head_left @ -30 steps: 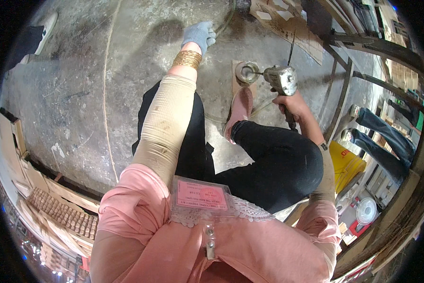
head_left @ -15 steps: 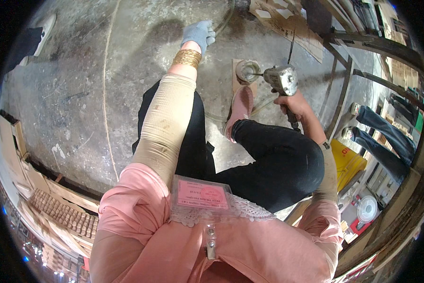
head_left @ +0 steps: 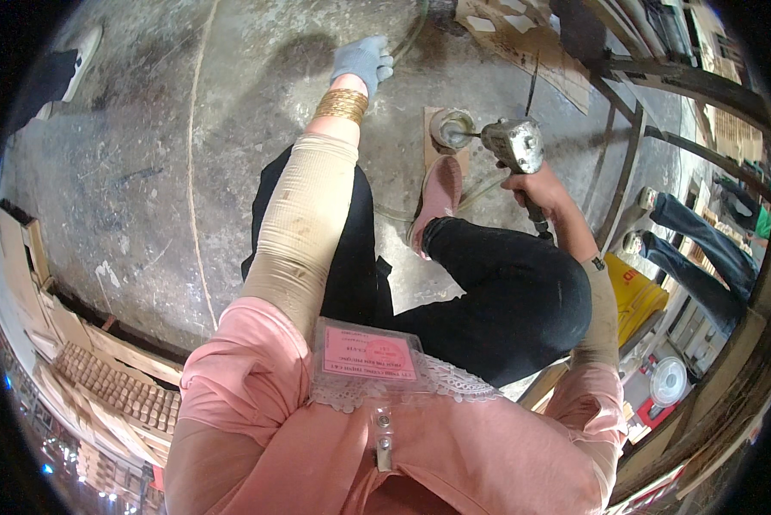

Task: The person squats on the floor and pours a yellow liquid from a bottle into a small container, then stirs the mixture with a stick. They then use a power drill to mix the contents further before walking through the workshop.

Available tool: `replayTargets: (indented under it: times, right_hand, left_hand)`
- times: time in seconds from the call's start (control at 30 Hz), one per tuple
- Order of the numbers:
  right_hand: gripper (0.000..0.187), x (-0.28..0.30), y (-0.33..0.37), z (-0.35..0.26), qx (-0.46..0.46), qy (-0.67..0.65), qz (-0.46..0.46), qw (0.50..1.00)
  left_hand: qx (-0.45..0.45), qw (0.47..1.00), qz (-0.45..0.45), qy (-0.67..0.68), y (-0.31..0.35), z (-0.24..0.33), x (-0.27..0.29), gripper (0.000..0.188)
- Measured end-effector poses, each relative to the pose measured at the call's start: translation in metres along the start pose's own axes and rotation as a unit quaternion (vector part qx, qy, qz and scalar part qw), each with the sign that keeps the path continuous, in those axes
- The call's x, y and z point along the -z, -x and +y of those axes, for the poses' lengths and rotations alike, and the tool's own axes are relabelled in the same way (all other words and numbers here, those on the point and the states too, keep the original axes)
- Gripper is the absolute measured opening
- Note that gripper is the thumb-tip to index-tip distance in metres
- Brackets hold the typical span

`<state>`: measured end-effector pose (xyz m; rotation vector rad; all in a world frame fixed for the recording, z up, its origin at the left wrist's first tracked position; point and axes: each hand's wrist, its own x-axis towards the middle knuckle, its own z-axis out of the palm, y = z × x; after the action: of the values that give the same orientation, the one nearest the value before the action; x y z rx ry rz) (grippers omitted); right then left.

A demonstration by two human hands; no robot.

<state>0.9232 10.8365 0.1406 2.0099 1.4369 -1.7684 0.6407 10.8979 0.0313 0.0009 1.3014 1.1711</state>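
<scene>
The right hand (head_left: 537,190) grips a scuffed, pistol-shaped metal drill (head_left: 514,144) beside a round cup (head_left: 451,129), the grasp of the knit-gloved left hand (head_left: 361,64) unclear.

On the right, the power tool (head_left: 518,144) is showing worn, shiny metal; on the left, the glove (head_left: 360,63) is looking like matt cloth. Near, the badge sleeve (head_left: 367,354) is showing glossy plastic.
</scene>
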Motion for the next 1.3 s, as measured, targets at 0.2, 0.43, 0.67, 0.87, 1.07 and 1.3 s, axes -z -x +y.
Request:
replayTargets:
  times: [0.2, 0.43, 0.67, 0.87, 1.07, 1.3]
  right_hand:
    - [0.032, 0.003, -0.001, 0.006, 0.008, 0.010, 0.005, 1.000]
    - [0.030, 0.004, -0.004, 0.007, 0.023, 0.006, 0.023, 0.999]
    - [0.030, 0.003, -0.002, 0.002, 0.009, -0.004, 0.021, 1.000]
    - [0.029, 0.003, -0.002, 0.004, 0.008, 0.019, 0.012, 1.000]
    - [0.030, 0.003, -0.002, 0.007, -0.002, -0.026, 0.024, 0.999]
    - [0.031, 0.000, 0.000, 0.000, 0.005, -0.009, 0.019, 1.000]
  left_hand:
    - [-0.007, 1.000, 0.016, -0.005, 0.000, -0.003, -0.004, 0.022]
    - [-0.001, 1.000, 0.016, -0.017, -0.004, -0.004, -0.001, 0.024]
    - [-0.008, 1.000, 0.013, -0.015, -0.003, -0.003, -0.001, 0.022]
    - [0.005, 1.000, 0.021, -0.010, -0.003, 0.000, -0.004, 0.021]
    - [0.004, 0.999, 0.000, -0.041, -0.002, -0.002, 0.000, 0.026]
    - [-0.004, 1.000, 0.020, -0.011, -0.005, -0.002, 0.001, 0.021]
